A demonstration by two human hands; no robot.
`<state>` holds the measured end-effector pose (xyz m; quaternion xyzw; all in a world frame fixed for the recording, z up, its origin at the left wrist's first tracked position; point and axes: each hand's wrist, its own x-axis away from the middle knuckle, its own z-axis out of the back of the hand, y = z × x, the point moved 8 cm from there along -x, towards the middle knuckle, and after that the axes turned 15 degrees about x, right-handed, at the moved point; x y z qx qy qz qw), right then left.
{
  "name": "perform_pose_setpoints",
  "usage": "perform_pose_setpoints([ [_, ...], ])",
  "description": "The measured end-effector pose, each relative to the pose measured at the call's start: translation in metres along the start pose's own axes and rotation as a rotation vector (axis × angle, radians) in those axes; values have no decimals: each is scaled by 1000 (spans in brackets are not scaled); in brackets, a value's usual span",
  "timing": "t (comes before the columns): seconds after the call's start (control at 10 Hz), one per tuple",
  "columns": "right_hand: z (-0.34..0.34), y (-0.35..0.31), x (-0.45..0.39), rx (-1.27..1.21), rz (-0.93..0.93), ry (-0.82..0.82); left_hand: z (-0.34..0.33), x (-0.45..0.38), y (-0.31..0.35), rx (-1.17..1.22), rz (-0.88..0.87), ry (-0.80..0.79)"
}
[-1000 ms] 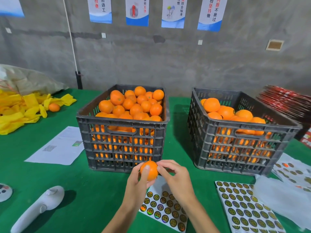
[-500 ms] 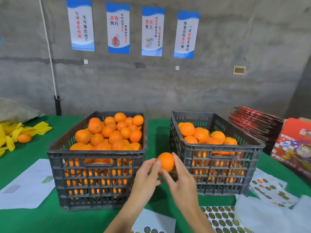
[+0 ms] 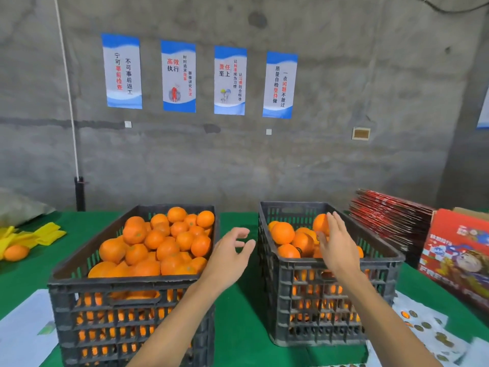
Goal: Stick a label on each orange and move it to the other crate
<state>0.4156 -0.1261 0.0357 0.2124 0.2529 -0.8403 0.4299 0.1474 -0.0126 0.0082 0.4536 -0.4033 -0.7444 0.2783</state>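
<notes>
One orange [image 3: 320, 224] sits just beyond the right hand's [image 3: 336, 245] straight fingers.

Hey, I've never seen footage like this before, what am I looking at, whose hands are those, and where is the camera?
There is no machine here. A person wears a wide-angle camera on the head, so the single view looks forward and down over their own bare arms. On the green table stand two dark plastic crates. The left crate is heaped with oranges; the right crate holds fewer. The left hand hangs open between the crates, holding nothing. The right hand reaches over the right crate with straight fingers; an orange sits just behind it, and whether the fingers touch it is unclear. Sticker sheets lie at lower right, white paper at lower left, a red box on the right, and posters on the wall.
</notes>
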Motion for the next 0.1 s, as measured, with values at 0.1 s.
perform_pose_setpoints([
  [0.1,2,3,3,12,-27,60,4,-3,-1,8,-3,41],
])
